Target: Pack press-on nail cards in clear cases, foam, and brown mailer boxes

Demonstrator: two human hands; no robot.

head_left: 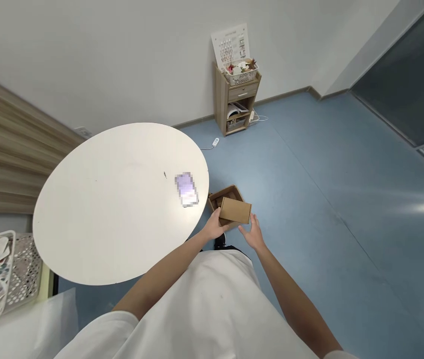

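A small brown cardboard box (235, 210) is held between my two hands, its lid side facing up. My left hand (214, 225) grips its left end, the thumb near the lower edge. At the right end, my right hand (253, 232) has its fingers against the side, with the thumb at the lower edge. Below the held box, a larger open carton (230, 191) stands on the floor beside the table; its inside is partly hidden by the box, and more brown cardboard shows within.
The white oval table (122, 209) on the left holds a blurred purple-and-white item (187, 189). A wooden cabinet (221, 97) with a filled basket (243, 75) stands by the wall. A white plug strip (215, 142) lies on the blue floor (309, 199). Another white basket (25, 269) stands far left.
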